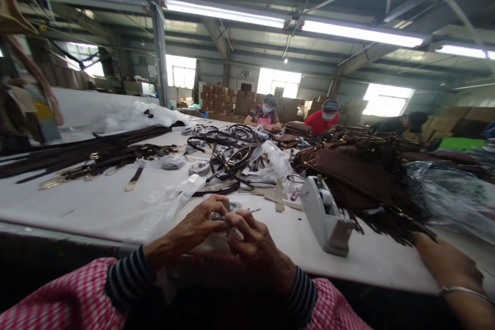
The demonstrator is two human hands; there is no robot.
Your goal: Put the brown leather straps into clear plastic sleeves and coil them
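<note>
Step in hand, as judged from finger position: two-handed handling of a small grey piece, located between the fingertips above the near edge of the bench; its outline is mostly hidden. The grip of the left hand is drawn nearly closed and appears to pinch the piece. The right hand has curled fingers meeting it from the other side; whether this grip is closed on anything cannot be determined. The next move likely calls for steady left-hand support and fine right-finger control, clear of the tape dispenser
</note>
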